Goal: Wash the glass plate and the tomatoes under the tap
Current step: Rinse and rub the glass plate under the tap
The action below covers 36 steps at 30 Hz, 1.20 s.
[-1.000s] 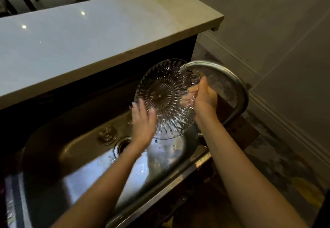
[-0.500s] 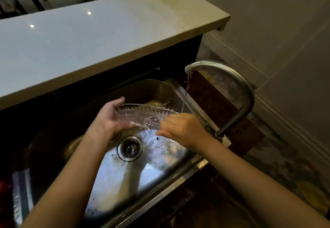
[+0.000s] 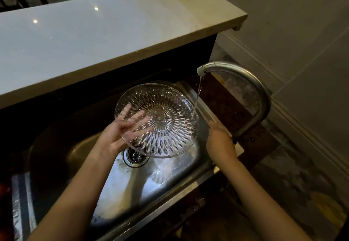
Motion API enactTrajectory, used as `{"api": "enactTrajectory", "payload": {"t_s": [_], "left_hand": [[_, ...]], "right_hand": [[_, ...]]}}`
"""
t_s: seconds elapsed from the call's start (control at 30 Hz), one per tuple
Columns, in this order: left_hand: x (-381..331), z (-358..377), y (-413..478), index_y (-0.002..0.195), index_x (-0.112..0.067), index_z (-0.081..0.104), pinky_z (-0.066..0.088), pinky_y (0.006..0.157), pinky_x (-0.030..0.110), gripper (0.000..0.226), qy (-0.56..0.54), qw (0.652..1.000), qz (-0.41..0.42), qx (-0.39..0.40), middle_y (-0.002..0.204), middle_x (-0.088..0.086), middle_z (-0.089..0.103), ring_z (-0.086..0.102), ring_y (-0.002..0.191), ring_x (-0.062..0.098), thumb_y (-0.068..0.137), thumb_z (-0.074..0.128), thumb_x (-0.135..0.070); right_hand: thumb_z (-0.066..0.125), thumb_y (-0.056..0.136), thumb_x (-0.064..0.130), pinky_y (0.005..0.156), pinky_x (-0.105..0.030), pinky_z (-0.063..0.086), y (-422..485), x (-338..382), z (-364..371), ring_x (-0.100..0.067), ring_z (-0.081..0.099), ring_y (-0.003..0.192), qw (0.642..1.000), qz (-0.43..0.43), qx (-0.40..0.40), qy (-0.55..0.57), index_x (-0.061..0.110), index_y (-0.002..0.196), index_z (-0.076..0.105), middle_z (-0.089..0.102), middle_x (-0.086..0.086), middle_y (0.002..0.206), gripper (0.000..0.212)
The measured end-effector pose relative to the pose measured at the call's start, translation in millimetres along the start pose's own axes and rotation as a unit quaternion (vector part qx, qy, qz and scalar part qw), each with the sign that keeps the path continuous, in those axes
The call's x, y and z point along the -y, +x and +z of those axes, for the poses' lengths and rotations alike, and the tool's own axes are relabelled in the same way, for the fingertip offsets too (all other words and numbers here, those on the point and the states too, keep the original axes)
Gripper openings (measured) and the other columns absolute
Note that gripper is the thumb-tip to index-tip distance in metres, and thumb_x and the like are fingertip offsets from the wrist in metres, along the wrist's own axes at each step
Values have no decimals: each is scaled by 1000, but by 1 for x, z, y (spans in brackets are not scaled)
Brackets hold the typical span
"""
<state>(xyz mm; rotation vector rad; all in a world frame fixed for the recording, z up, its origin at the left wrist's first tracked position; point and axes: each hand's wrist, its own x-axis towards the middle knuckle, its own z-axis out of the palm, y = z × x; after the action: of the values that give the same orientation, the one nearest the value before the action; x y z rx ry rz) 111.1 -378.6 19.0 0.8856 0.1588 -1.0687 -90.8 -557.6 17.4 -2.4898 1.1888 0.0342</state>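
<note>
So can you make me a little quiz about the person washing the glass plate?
1. True or false: water is running from the tap.
2. Which hand holds the glass plate? A) the left hand B) the right hand C) both
3. Fill in: under the plate, at the bottom of the sink, you can see the round ____.

Key: 1. True, a thin stream falls by the plate's right edge. 2. A, its fingers show through the glass; the right hand is beside the tap's base. 3. Drain.

Both forearms are bare, with no sleeves, rings or watch.
</note>
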Motion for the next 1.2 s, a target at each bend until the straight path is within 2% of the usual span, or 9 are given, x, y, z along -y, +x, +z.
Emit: {"api": "enactTrajectory", "payload": {"t_s": [0.13,0.27,0.37,0.5,0.7,0.87,1.07,1.13,1.2], "left_hand": [[1,-7,1,140,-27,33,54,76,60,74,1,1000,15,21,128,18,52,60,109,38,79,31,14],[6,-12,1,139,-27,35,54,76,59,73,-15,999,21,28,127,18,54,62,107,38,78,33,13],[11,-14,1,139,-27,34,54,77,60,77,-19,999,24,27,124,17,56,62,107,38,73,38,12],[16,-20,-1,140,-28,32,55,75,58,72,-23,999,22,12,128,17,53,62,107,37,81,32,13],[30,-39,-6,140,-31,31,55,76,57,83,-20,999,34,-4,138,15,45,65,103,36,70,41,12],[42,-47,-12,139,-29,31,54,75,57,85,-38,998,53,-23,126,19,52,65,102,36,68,38,16],[56,-55,-14,131,-8,36,48,89,59,50,-43,990,44,-123,136,18,45,46,125,39,89,22,14],[63,-68,-13,135,-7,34,37,101,60,49,-55,982,29,-177,140,20,44,45,128,38,90,25,11],[70,-84,-13,136,-8,35,38,101,58,48,-59,973,18,-221,133,21,49,46,128,35,91,30,9]], "right_hand": [[38,86,-14,91,-36,43,-7,-5,4,-32,55,112,973,56,-45,220,6,128,48,56,-17,122,48],[39,84,-15,78,-23,41,-12,-6,6,-21,58,99,974,69,-87,199,11,119,55,62,-11,111,46],[37,85,-13,79,-21,40,-11,-7,6,-22,59,101,976,63,-90,188,10,117,56,63,-11,113,44],[36,87,-11,80,-21,41,-10,-8,6,-22,60,102,978,49,-92,183,7,114,56,63,-12,113,39],[41,88,-10,81,-27,49,-12,-12,7,-21,62,99,975,20,-99,197,6,113,57,64,-12,111,34],[44,88,-9,77,-25,47,-15,-16,11,-22,64,96,976,-2,-128,178,6,109,59,66,-12,107,30],[41,90,-7,80,-34,51,-16,-17,12,-27,63,96,975,-15,-136,175,7,107,59,66,-14,106,28],[41,91,-5,79,-35,52,-17,-18,11,-27,64,96,974,-19,-132,182,7,108,59,65,-13,107,27],[41,92,-4,78,-34,53,-19,-19,10,-26,64,96,973,-30,-136,184,6,107,59,66,-13,108,26]]}}
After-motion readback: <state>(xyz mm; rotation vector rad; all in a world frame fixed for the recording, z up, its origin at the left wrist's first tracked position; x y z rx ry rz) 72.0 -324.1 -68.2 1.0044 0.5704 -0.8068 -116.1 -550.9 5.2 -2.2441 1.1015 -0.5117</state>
